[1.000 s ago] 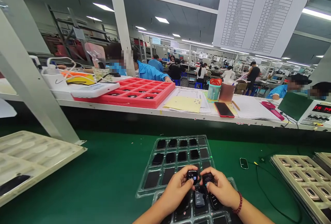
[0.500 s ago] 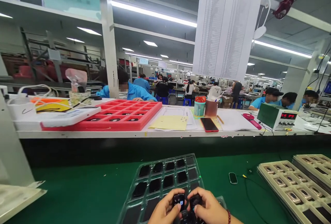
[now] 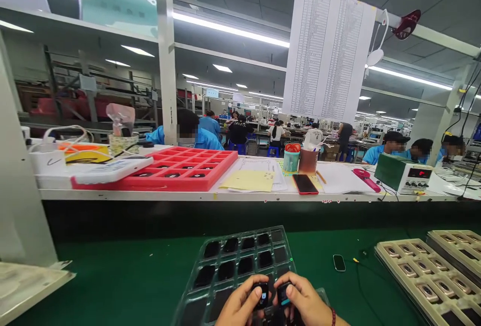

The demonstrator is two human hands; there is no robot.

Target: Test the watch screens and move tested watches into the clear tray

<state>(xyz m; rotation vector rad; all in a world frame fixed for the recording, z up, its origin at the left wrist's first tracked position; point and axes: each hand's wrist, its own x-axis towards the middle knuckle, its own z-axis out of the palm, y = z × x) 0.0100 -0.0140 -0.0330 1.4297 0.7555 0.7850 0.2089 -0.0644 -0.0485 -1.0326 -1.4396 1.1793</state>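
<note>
My left hand (image 3: 240, 302) is closed around a small black smartwatch body (image 3: 262, 296) whose screen is lit, the thumb lying on its edge. Close beside it, my right hand (image 3: 302, 300) grips a second smartwatch body (image 3: 284, 294), also with something lit on its dark screen. Both are held over a clear plastic tray (image 3: 287, 246) with rows of square pockets. Black watch pieces (image 3: 245, 265) fill several of its upper pockets. What lies directly under my hands is mostly hidden.
A lone watch-like piece (image 3: 338, 263) lies on the green mat (image 3: 124, 281). Beige trays (image 3: 413, 262) of metal-rimmed parts stand at right. The shelf holds a red foam tray (image 3: 221, 173), a phone (image 3: 305, 184) and a power supply (image 3: 404, 173). People sit beyond.
My left thumb has shifted up along its watch, and the right-hand watch now shows more of its screen. The power supply's readout differs. The view has moved slightly.
</note>
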